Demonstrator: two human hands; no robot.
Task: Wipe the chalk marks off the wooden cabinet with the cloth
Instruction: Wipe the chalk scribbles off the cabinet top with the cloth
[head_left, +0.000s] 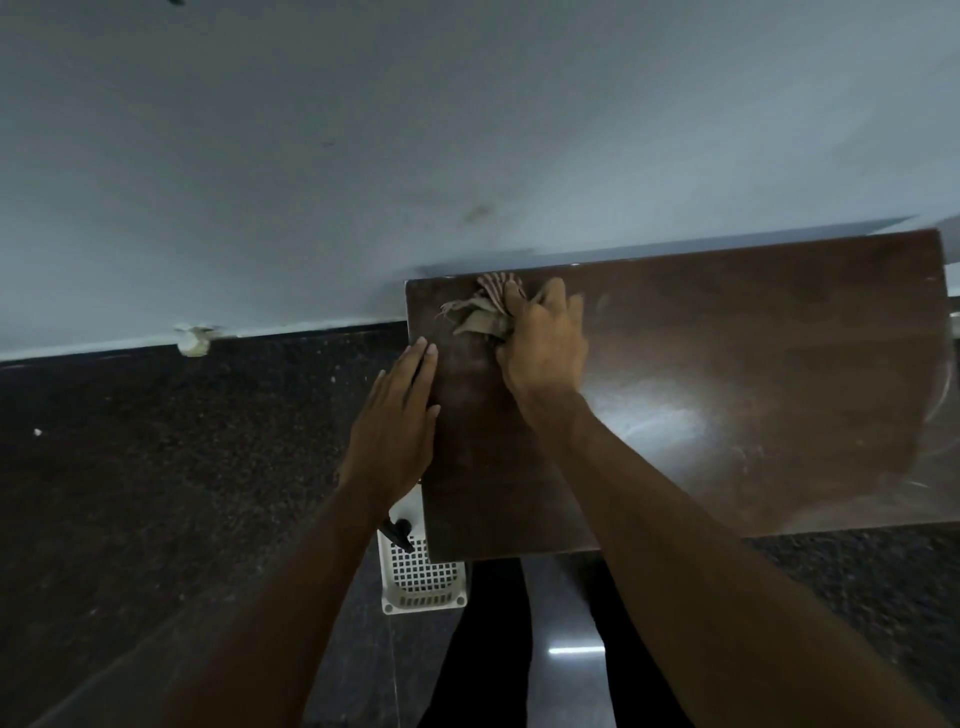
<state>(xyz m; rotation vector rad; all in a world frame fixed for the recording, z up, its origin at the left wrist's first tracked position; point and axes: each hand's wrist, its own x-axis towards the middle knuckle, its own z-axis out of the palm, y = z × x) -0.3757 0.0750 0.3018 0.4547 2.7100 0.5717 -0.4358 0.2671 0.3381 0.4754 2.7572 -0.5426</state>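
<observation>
The dark brown wooden cabinet top (727, 332) fills the right half of the view, its back edge against the wall. A crumpled tan cloth (480, 312) lies near the cabinet's far left corner. My right hand (543, 343) grips the cloth and presses it onto the wood. My left hand (397, 421) lies flat with straight fingers on the cabinet's left edge. A pale, smeared chalk haze (660, 415) shows on the wood to the right of my right forearm.
A pale grey wall (415, 130) rises behind the cabinet. Dark speckled stone floor (156, 467) spreads to the left. A white perforated plastic basket (421, 577) with a black item in it sits below the cabinet's left edge. My dark-trousered legs show beneath the front edge.
</observation>
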